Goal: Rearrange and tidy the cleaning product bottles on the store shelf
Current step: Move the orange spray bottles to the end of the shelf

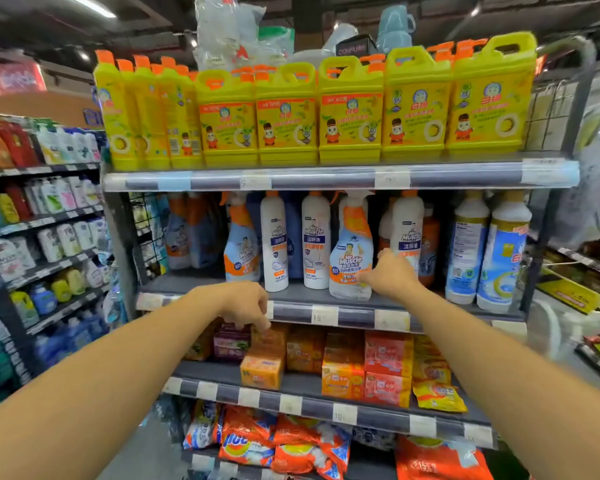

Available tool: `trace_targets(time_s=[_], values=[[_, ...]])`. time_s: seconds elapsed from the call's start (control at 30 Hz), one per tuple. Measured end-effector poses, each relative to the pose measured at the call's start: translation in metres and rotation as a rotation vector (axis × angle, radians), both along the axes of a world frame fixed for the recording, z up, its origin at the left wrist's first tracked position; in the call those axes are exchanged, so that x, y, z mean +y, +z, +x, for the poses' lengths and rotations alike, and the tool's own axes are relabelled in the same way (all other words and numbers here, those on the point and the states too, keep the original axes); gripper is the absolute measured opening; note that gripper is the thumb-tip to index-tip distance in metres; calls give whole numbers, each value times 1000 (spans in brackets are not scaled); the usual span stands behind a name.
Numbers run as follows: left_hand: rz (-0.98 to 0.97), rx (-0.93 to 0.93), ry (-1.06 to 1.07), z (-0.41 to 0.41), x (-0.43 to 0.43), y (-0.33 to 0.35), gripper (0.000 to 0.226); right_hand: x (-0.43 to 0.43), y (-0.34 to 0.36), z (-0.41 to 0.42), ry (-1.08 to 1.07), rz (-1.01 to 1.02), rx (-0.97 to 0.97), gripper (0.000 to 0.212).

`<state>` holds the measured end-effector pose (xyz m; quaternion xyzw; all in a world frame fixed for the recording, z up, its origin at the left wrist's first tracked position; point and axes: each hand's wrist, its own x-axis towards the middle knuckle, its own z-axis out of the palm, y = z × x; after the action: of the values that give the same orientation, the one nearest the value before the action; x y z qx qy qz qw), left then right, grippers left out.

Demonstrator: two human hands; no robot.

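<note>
A store shelf (326, 299) at centre frame holds white and orange cleaning bottles labelled "Mr Muscle". The right hand (390, 275) touches a spray bottle (350, 251) at the shelf's front edge; whether its fingers grip the bottle cannot be told. The left hand (243, 303) hangs at lower centre before the price rail, fingers curled loosely, holding nothing. Yellow jugs (350, 112) crowd the shelf above. Orange soap packs (343, 368) sit below. A price tag (321, 317) reads "15".
</note>
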<state>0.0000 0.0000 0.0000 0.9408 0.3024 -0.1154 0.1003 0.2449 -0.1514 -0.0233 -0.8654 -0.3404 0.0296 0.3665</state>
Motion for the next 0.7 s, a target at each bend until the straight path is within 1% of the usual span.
trace_targets(time_s=[0.07,0.13,0.2,0.27,0.33,0.43,0.57,0.63,0.7], values=[[98,-70,4,1,11,-1,38,12,-4,3,-49,106,63,70],[145,-184,25,3,25,-5,32,24,-12,7,-86,196,85,76],[128,-313,54,5,37,-8,26,37,-18,10,-130,308,99,81],[88,-441,77,8,49,-11,25,46,-20,9,-182,460,121,77],[36,-562,100,12,59,-18,28,56,-26,12,-195,565,160,74],[18,-697,122,19,73,-30,31,65,-34,18,-166,585,239,73],[108,-937,240,23,100,-41,32,71,-49,29,-168,568,256,62],[106,-1037,295,26,117,-42,37,70,-52,31,-145,597,302,59],[122,-1092,329,31,133,-43,48,69,-53,34,-118,619,350,55]])
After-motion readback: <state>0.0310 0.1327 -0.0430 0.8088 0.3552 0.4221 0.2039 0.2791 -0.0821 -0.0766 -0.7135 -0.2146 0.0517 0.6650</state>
